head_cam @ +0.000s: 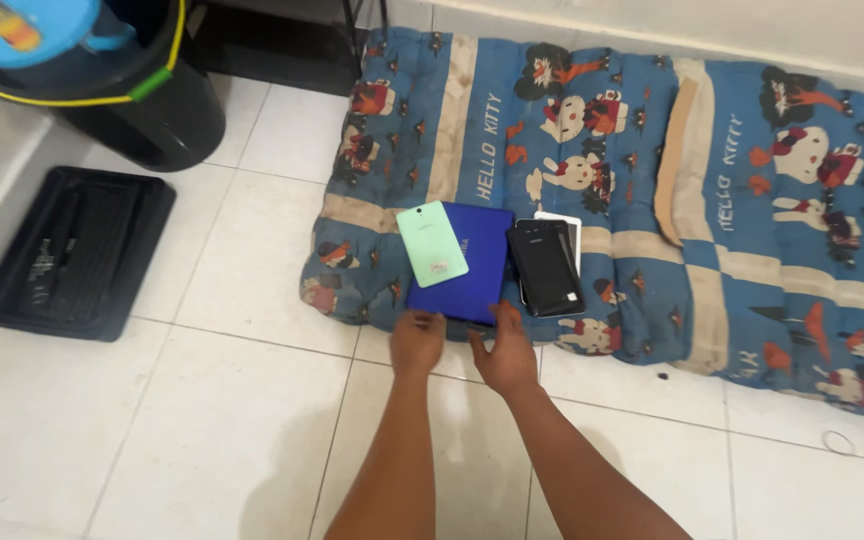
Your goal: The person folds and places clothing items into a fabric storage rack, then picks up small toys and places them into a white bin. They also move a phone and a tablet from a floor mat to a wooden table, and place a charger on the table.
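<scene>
A blue tablet-like device (472, 268) lies at the near edge of a blue cartoon-print mattress (652, 180). A mint-green phone (432, 243) rests on its left part. To its right a black phone (546, 267) lies on top of a white device (564, 222). My left hand (417, 342) reaches toward the tablet's near edge with fingers curled, holding nothing. My right hand (505, 352) is beside it, fingers apart, fingertips at the tablet's near right corner.
A black bucket (142, 110) with a blue lid (37, 30) inside stands at the top left. A black rectangular tray (77, 250) lies on the white tiled floor (202, 420). A small ring-shaped band (837, 442) lies at the right.
</scene>
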